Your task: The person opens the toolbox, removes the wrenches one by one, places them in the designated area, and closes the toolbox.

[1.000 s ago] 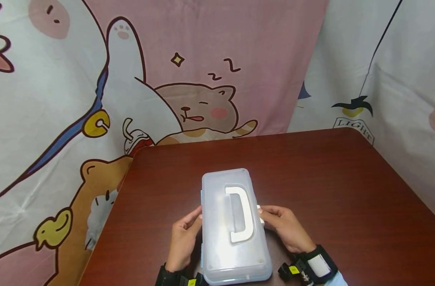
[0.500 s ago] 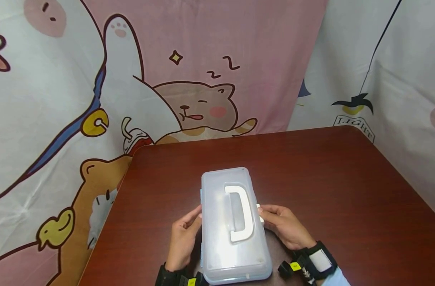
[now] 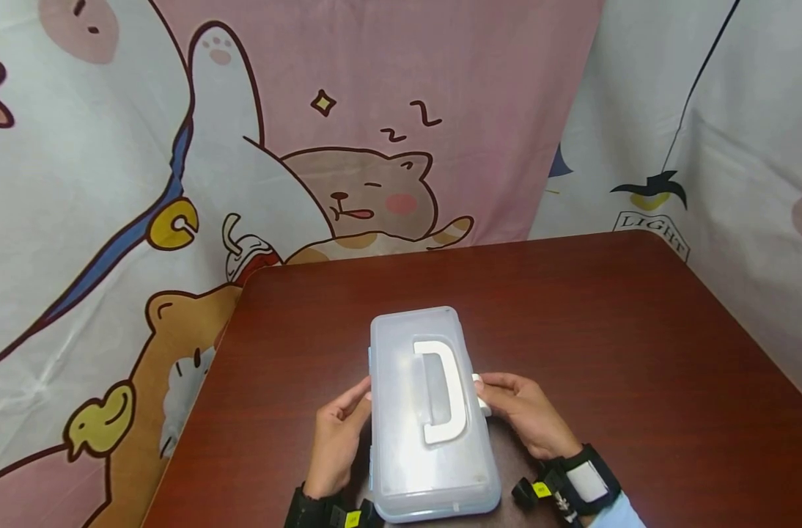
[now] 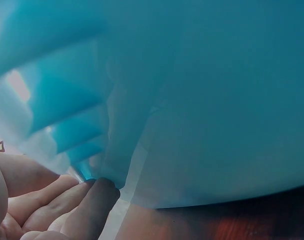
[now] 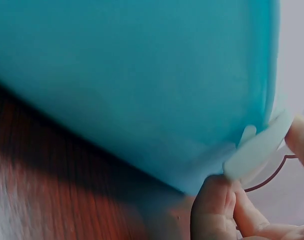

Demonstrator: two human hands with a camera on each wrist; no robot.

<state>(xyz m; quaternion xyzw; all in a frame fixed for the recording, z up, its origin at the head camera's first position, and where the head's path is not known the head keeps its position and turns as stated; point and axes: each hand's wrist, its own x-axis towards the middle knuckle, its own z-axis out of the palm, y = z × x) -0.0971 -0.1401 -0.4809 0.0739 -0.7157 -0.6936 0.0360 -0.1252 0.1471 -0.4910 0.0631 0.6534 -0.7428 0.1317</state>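
A translucent plastic storage box [image 3: 399,411] lies flat on the table, lid down, with a white carry handle [image 3: 457,400] folded on top. On its left side my left hand [image 3: 336,440] holds the edge, thumb near the rim and fingers against the wall. In the left wrist view those fingers [image 4: 94,207] meet the bluish wall [image 4: 217,110]. My right hand [image 3: 531,418] pinches a white latch [image 5: 259,147] on the right side between thumb and fingers. In the right wrist view the latch stands tilted out from the wall. The box's contents cannot be made out.
The reddish-brown wooden table [image 3: 605,330] extends behind the box and to both sides. Behind it hangs a cartoon-printed cloth [image 3: 493,110]. Both wrists carry black straps with small cameras [image 3: 531,491].
The white latch juts out a little more from the box's right side, with the right hand still at it. The left hand and box stay nearly in place; the view shifts slightly.
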